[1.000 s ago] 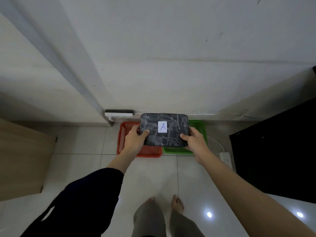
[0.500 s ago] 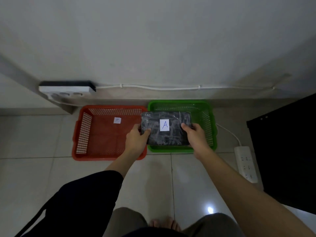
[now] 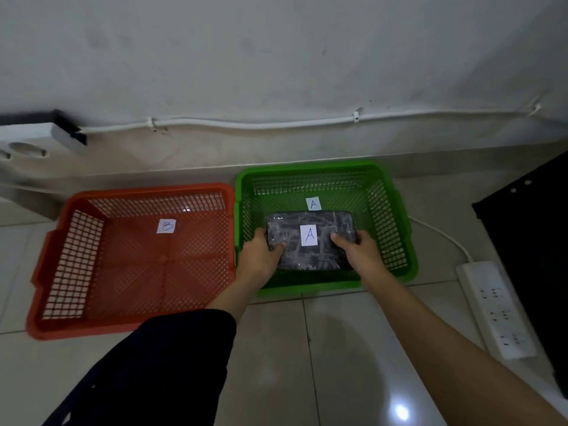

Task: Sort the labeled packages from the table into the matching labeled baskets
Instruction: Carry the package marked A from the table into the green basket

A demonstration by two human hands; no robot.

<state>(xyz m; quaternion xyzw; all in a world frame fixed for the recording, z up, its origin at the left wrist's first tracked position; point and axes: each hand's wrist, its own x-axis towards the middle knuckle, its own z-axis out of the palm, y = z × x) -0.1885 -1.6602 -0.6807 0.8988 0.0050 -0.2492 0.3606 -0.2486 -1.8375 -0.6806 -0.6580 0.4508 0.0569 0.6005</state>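
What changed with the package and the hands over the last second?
The package was carried from above the baskets down into the green basket, beneath its A label. Both hands, left and right, still grip its ends. The red basket remains empty.

"A" package [image 3: 310, 238], "A" green basket [image 3: 399, 216], "B" red basket [image 3: 73, 259]

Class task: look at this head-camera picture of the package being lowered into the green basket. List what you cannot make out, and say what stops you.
- The package's contents: dark wrapping hides them.
- Whether it rests on the green basket floor: its own body hides the underside.
- The table it came from: outside the frame.
- The wall socket: cut off by the left edge.
- Each grip's fingers, left hand and right hand: tucked beneath the package.
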